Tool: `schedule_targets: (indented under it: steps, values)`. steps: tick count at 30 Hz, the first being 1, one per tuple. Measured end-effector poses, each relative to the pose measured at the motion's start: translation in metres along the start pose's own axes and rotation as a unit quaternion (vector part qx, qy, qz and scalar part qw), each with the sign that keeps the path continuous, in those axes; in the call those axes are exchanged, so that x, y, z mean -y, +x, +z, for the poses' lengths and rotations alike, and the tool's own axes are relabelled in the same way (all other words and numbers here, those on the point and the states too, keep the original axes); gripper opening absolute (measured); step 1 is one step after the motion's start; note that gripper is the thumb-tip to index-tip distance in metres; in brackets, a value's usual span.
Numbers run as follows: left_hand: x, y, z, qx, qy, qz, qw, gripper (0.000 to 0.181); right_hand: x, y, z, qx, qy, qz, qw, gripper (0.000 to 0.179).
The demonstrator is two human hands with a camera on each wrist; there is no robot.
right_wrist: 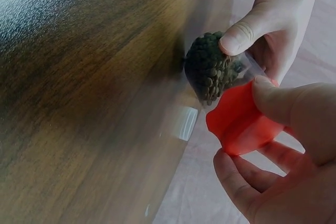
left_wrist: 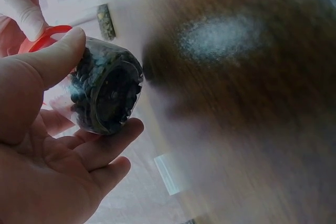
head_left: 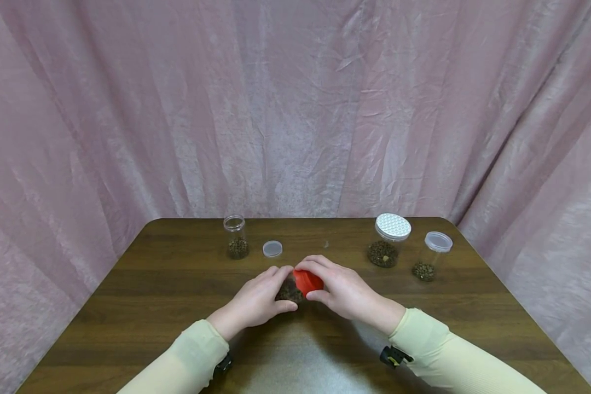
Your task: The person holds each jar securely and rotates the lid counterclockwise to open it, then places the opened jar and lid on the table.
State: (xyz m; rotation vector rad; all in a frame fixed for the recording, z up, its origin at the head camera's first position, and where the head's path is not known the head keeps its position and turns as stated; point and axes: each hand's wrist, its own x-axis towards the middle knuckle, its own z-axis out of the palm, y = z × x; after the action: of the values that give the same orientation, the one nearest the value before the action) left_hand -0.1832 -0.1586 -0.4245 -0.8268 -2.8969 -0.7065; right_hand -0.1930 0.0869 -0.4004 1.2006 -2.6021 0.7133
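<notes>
My left hand (head_left: 258,300) grips a clear jar (left_wrist: 107,87) of dark pellets, thumb on one side and fingers on the other. The jar is tilted, its mouth towards my right hand (head_left: 343,287). With thumb and fingertips, that right hand holds a red lid (right_wrist: 247,121) with a wavy edge at the jar's mouth. In the head view the red lid (head_left: 308,282) lies between both hands, and the left hand hides part of the jar. Through the clear wall the pellets (right_wrist: 210,69) show gathered towards the base.
An uncapped clear jar (head_left: 236,238) with pellets stands back left, a small round lid (head_left: 272,249) lying beside it. Back right are a wide jar (head_left: 384,253) with a white patterned lid and a smaller capped jar (head_left: 426,265). A pink curtain (head_left: 295,109) hangs behind the wooden table (head_left: 177,284).
</notes>
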Motion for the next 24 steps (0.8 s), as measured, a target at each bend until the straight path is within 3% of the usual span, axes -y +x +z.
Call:
schedule_targets:
  steps: [15,24]
  values:
    - [0.0,0.002,0.0,0.004,-0.003,-0.006,1.0,0.071,-0.003,0.002,0.0,0.005,-0.009,0.048,0.9988,0.052]
    - [0.002,0.003,-0.001,0.008,-0.015,-0.016,0.9997,0.07,0.001,0.011,-0.008,0.025,-0.031,0.115,0.9926,0.049]
